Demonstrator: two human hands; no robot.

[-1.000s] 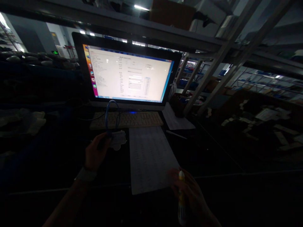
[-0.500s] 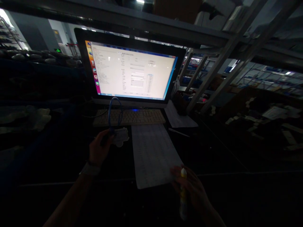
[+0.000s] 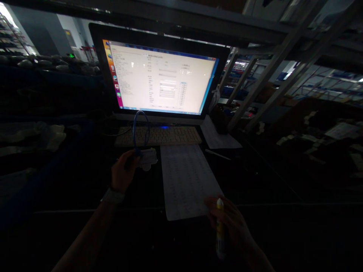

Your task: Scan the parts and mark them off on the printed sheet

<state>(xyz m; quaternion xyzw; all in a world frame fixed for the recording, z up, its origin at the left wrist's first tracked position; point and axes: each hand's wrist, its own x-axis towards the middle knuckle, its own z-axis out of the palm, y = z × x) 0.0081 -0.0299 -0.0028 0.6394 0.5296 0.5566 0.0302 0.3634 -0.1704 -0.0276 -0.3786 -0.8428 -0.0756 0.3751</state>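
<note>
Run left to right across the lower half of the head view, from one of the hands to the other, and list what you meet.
Left hand → pale tag → printed sheet → right hand, holding a yellow-and-white pen.

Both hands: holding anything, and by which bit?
The left hand pinches a thin blue looped cord near its lower end, beside a flat whitish card. The right hand grips a yellow and white pen around its yellow part.

Keyboard [image 3: 176, 136] before the monitor [image 3: 167, 79]
The paper sheet [image 3: 187, 177] lies in front, left hand [image 3: 122, 173] to its left, right hand [image 3: 231, 222] at its near-right corner.
</note>
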